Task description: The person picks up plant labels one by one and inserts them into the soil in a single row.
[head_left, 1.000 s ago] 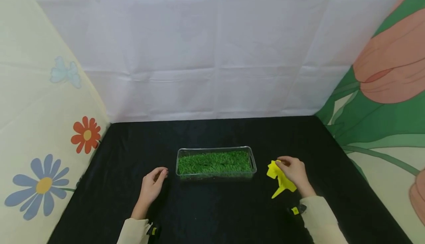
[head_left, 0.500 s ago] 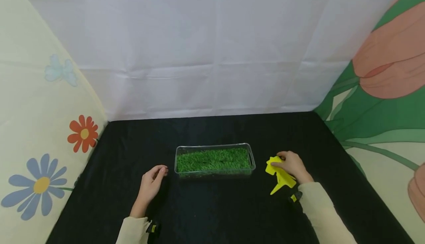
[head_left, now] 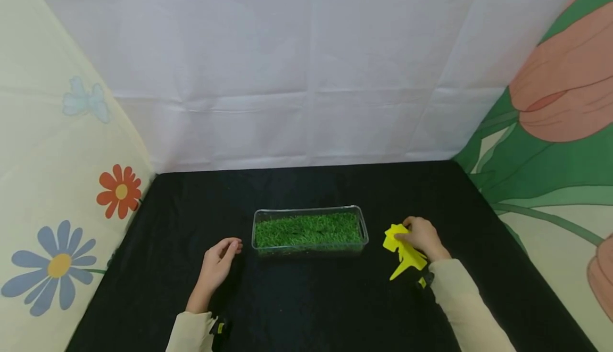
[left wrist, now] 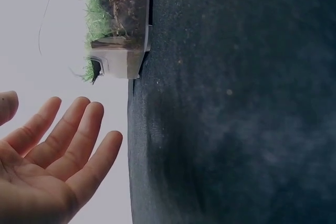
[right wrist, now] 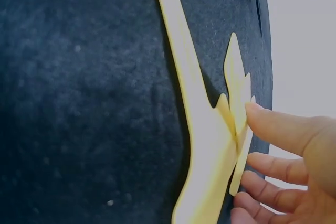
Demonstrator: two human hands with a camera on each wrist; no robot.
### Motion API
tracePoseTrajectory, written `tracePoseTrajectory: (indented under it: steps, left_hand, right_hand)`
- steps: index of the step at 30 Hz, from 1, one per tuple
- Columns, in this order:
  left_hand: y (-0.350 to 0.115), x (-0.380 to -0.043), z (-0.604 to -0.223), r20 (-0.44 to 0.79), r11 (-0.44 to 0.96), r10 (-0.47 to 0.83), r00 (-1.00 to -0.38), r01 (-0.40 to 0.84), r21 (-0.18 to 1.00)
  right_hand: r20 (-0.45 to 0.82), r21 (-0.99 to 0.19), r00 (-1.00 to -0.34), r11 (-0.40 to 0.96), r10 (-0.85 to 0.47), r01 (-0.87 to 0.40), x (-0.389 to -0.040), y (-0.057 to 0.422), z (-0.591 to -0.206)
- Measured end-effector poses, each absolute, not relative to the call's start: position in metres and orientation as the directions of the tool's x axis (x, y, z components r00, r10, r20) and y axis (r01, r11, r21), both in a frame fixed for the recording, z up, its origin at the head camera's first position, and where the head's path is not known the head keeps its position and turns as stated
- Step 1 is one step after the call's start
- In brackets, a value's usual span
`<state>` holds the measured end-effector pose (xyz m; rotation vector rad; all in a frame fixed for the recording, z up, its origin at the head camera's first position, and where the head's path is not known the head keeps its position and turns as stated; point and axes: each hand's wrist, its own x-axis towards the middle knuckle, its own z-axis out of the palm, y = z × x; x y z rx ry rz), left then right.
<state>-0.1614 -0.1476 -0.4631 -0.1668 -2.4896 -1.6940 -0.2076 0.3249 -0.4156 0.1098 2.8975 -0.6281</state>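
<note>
Several flat yellow plant labels (head_left: 407, 256) lie overlapped on the black cloth, right of the grass box. My right hand (head_left: 423, 237) is at the far side of this pile. In the right wrist view, the thumb and curled fingertips (right wrist: 253, 109) pinch the edges of an upper plant label (right wrist: 239, 124), while a larger label (right wrist: 202, 150) lies flat below. My left hand (head_left: 217, 264) holds nothing; its fingers (left wrist: 86, 150) are loosely bent, palm visible, left of the box. A clear plastic box (head_left: 310, 246) filled with green grass (head_left: 306, 229) stands between the hands.
Black cloth (head_left: 306, 304) covers the table. A white sheet (head_left: 306, 75) hangs behind it. Flower-printed cloths border the left (head_left: 52, 155) and right (head_left: 551, 171) sides. In the left wrist view, brown soil (left wrist: 126, 3) shows through the box wall.
The head view has tilted slightly, shifting the scene a little upward. My right fingers have settled lower and closer around the upper plant labels. The left hand stays nearly still.
</note>
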Motion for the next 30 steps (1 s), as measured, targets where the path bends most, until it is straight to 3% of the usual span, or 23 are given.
tracePoseTrajectory:
  steps: [17,30]
  left_hand:
    - [-0.1477,-0.1604,-0.4623,0.143,0.372,0.029,-0.989,0.144,0.917]
    - [-0.1473,-0.1597,-0.4622,0.126,0.365,0.033,-0.991,0.130,0.922]
  right_hand:
    - [-0.229,-0.448,-0.971,0.878,0.072,0.171,-0.2149,0.3272,-0.4172]
    - [-0.175,-0.435,-0.981,0.888,0.080,0.150,-0.2119,0.3279,-0.4183]
